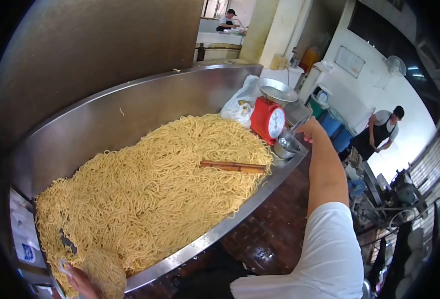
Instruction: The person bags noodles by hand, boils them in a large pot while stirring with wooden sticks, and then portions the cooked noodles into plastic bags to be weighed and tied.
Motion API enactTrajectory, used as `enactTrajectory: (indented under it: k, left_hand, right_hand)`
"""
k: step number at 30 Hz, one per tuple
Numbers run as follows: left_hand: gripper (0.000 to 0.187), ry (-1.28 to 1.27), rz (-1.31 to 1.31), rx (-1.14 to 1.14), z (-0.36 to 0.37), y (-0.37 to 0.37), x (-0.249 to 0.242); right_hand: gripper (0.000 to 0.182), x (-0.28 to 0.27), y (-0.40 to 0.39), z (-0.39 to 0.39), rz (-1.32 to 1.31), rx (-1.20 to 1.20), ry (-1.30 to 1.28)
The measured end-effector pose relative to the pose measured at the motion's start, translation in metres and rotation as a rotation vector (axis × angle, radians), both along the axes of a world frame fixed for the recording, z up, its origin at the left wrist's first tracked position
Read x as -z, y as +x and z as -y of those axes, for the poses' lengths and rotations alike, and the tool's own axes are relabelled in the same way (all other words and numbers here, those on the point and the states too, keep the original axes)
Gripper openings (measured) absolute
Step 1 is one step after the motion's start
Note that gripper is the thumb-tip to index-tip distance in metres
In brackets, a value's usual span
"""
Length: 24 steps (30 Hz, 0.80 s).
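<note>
A large mound of yellow noodles (pixel 165 169) lies in a wide stainless steel trough (pixel 145 102). At the lower left, my left hand (pixel 83 283) is closed at the side of a clear plastic bag (pixel 105 271) bulging with noodles. My right arm reaches to the trough's far right corner. There my right hand (pixel 310 130) is closed around the handle of a metal dipper (pixel 286 146), whose bowl rests inside the corner. Beside it stands a red dial scale (pixel 268 119) with a metal pan (pixel 278 89) on top.
Wooden sticks (pixel 232 166) lie on the noodles. A white plastic bag (pixel 241 103) sits left of the scale. On the right, a person in a dark apron (pixel 379 130) stands near machinery (pixel 404 192). Another person (pixel 227 21) is at the back. Blue barrels (pixel 332 124) stand beyond my arm.
</note>
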State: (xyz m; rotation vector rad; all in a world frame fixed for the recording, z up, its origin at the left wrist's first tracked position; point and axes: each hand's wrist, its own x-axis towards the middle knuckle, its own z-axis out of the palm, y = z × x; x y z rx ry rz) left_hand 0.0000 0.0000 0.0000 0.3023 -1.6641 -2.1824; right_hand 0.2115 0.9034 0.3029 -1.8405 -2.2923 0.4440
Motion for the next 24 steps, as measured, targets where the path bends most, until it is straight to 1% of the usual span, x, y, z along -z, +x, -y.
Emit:
enactTrajectory:
  k: [2,3,5,6,8,9,11,12,14,15,17,18,20,21,23,24]
  left_hand:
    - [0.034,-0.136,0.050,-0.056,-0.012,0.007,-0.002]
    - [0.034,-0.166,0.023,-0.057,0.024,-0.007,-0.020]
    - [0.032,-0.213,0.010,-0.044,0.022,-0.004,-0.016]
    - [0.032,-0.189,0.011,-0.046,0.017,-0.006,0.000]
    - [0.032,-0.166,-0.014,-0.019,0.043,-0.010,0.013]
    - [0.032,-0.166,-0.024,-0.020,0.041,-0.012,0.010]
    - [0.031,-0.149,0.003,-0.009,0.033,-0.006,0.011]
    - [0.031,-0.145,0.001,-0.009,0.035,-0.007,0.015]
    - [0.033,-0.263,0.102,-0.010,0.041,-0.008,0.031]
    - [0.033,-0.274,-0.022,0.020,-0.004,0.017,-0.017]
    - [0.035,-0.278,-0.274,0.099,-0.103,0.070,-0.128]
    - [0.035,-0.270,-0.154,0.027,-0.072,0.050,-0.085]
    - [0.037,-0.227,0.086,-0.096,-0.012,0.009,-0.003]
    - [0.037,-0.230,0.088,-0.094,-0.008,0.006,0.008]
    - [0.040,-0.347,0.089,-0.217,-0.008,0.001,0.020]
    - [0.040,-0.346,0.090,-0.218,-0.011,0.001,0.019]
  right_hand:
    - [0.082,-0.007,0.002,0.005,-0.012,0.026,0.069]
    - [0.082,0.010,-0.002,0.033,-0.038,0.029,0.037]
    - [0.083,0.006,-0.001,0.036,-0.073,0.020,0.054]
    - [0.083,-0.005,-0.002,0.033,-0.073,0.017,0.078]
    - [0.109,0.002,0.001,0.035,0.017,-0.025,-0.027]
    - [0.109,0.003,0.001,0.035,0.007,-0.025,-0.026]
    - [0.104,0.005,0.005,0.033,-0.033,-0.215,-0.084]
    - [0.104,0.006,0.004,0.029,-0.034,-0.216,-0.079]
    - [0.095,0.011,0.001,0.018,0.014,-0.124,-0.185]
    - [0.095,0.010,0.001,0.017,0.017,-0.121,-0.182]
    - [0.073,0.007,-0.002,0.018,0.011,-0.124,-0.137]
    - [0.073,0.006,-0.004,0.014,0.016,-0.123,-0.135]
    - [0.046,0.005,-0.008,0.005,0.077,-0.154,-0.171]
    - [0.046,0.005,-0.010,0.003,0.079,-0.151,-0.173]
    - [0.040,0.002,-0.017,0.006,0.109,-0.099,-0.207]
    - [0.040,0.001,-0.019,0.006,0.110,-0.100,-0.206]
